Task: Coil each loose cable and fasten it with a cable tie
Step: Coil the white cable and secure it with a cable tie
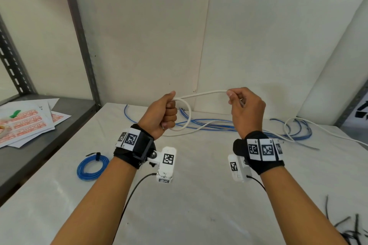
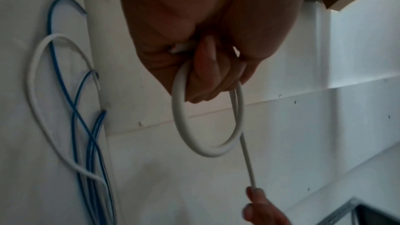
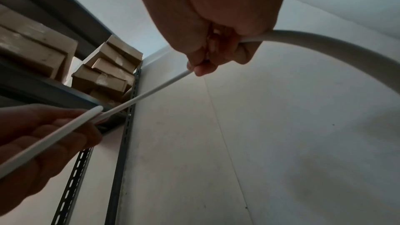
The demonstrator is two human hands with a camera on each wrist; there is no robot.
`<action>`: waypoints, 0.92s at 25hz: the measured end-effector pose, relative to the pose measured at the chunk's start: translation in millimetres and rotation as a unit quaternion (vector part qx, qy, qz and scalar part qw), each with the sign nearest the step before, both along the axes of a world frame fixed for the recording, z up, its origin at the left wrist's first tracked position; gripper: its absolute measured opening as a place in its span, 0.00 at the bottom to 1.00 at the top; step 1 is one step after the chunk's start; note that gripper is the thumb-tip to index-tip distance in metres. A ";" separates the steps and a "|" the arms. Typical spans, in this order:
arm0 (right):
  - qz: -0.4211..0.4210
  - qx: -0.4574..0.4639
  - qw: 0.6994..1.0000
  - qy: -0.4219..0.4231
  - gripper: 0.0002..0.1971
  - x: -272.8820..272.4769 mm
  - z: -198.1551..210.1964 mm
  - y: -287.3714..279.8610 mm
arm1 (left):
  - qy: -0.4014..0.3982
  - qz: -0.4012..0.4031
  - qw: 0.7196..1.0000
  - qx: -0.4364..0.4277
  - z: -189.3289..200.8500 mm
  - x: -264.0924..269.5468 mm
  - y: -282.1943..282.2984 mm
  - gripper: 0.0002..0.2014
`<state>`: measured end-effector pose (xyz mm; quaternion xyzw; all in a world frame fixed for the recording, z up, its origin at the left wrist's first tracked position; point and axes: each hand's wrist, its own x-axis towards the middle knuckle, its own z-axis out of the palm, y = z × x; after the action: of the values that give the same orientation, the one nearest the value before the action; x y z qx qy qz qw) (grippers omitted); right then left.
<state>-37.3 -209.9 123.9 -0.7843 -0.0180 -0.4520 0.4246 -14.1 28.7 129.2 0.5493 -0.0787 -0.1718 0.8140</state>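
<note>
Above the worktop's far edge, we grip the white cable's first loop in our left hand; right hand fingers pinch the strand, next feeding another loop.

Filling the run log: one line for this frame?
left hand: grips white cable loop | right hand: pinches cable | blue coil: tied
</note>
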 end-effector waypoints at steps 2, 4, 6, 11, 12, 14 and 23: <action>-0.009 0.028 0.999 -0.022 0.05 0.5 2.2 0.1 | -0.040 0.015 0.996 0.072 1.3 -1.5 -3.3 0.23; -0.018 0.054 0.998 -0.041 0.05 1.6 4.3 1.3 | -0.096 0.032 0.983 0.155 -1.1 -2.7 -5.1 0.23; -0.023 0.060 0.997 -0.033 0.05 4.7 4.3 1.9 | -0.145 0.027 0.969 0.197 -6.8 -1.5 -4.1 0.23; -0.026 0.069 0.997 0.008 0.05 4.9 -5.1 2.1 | -0.160 0.000 0.968 0.194 -16.2 0.6 1.8 0.22; -0.028 0.083 0.996 -0.003 0.04 4.1 -4.0 1.9 | -0.169 -0.001 0.962 0.214 -16.5 -0.1 2.0 0.22; -0.035 0.096 0.995 -0.019 0.04 1.9 -2.5 2.0 | -0.178 -0.007 0.952 0.250 -18.8 0.2 2.1 0.21; 0.023 -0.107 0.978 0.179 0.08 -4.5 -37.7 10.6 | 0.030 0.016 0.998 -0.050 -25.7 20.1 19.3 0.19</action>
<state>-41.7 -199.3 86.1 -0.8928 -0.0081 -0.2901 0.3444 6.0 48.0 103.5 0.5033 -0.0535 -0.1711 0.8453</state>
